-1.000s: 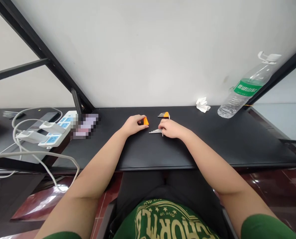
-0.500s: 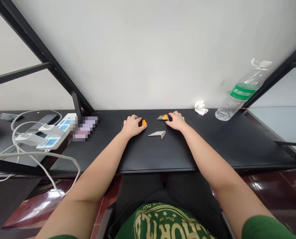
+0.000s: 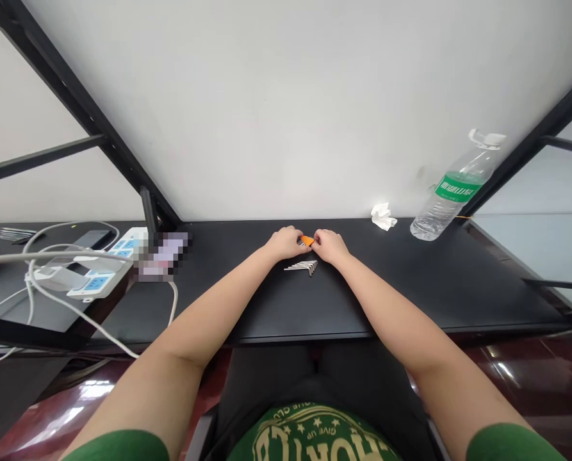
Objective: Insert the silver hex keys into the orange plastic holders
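My left hand [image 3: 284, 244] and my right hand [image 3: 330, 247] meet over the black table, fingers closed around an orange plastic hex key holder [image 3: 307, 241]. Thin metal keys point out of its left side into my left hand. At its right end are my right thumb and fingertips. Whether the visible orange is one piece or two pressed together, I cannot tell. Just in front of my hands lies a row of loose silver L-shaped hex keys [image 3: 301, 266] on the tabletop.
A crumpled white tissue [image 3: 383, 216] and a clear bottle with a green label [image 3: 458, 186] stand by the wall to the right. On the left are a white power strip [image 3: 115, 259], looping cables, a phone [image 3: 98, 239] and a black frame [image 3: 147, 208].
My hands were apart, each at a separate orange piece, the right one with keys in it. Both have come together in the middle, and only one patch of orange shows.
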`<control>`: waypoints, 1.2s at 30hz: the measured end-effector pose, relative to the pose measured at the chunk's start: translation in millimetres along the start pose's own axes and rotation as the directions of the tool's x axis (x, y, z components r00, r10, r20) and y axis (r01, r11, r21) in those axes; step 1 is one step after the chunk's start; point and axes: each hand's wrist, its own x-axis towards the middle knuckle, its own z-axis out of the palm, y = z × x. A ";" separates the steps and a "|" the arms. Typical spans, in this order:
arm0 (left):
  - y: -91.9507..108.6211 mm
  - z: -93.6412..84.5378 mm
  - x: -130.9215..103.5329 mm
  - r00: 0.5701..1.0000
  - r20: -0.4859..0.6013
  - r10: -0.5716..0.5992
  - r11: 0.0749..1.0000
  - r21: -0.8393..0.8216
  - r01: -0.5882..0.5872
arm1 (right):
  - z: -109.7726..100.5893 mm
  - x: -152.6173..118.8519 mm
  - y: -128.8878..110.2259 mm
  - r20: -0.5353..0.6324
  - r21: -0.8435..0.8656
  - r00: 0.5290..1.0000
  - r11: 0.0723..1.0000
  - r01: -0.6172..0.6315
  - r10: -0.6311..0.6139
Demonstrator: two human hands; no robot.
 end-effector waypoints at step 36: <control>-5.9 6.5 -2.5 0.938 -0.208 0.277 0.932 -0.179 -0.315 | -13.8 -4.0 -2.2 -0.079 -0.041 0.996 0.998 0.048 -0.051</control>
